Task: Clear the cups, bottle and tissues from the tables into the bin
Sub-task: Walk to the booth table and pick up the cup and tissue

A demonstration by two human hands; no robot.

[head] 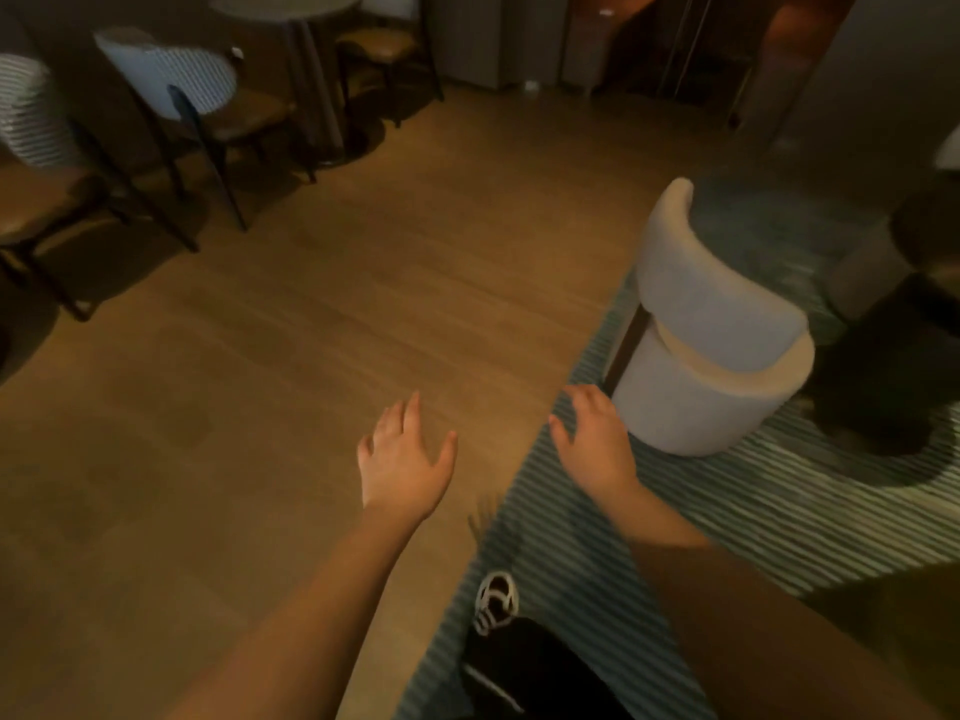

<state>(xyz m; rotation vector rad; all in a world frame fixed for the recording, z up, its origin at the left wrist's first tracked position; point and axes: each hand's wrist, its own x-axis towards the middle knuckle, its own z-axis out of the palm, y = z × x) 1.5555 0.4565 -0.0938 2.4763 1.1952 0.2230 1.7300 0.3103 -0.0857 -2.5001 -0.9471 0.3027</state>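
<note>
Left hand: fingers spread, holding nothing, out over the wooden floor.
Right hand: fingers loosely spread, also holding nothing, above the striped rug.
Cups, bottle, tissues, bin: none in view (the picture is dim and blurred).
Round desk: far left, its top looks bare.
Risk: walking on, a foot may catch the rug edge or the pale armchair just beside the right hand.
</note>
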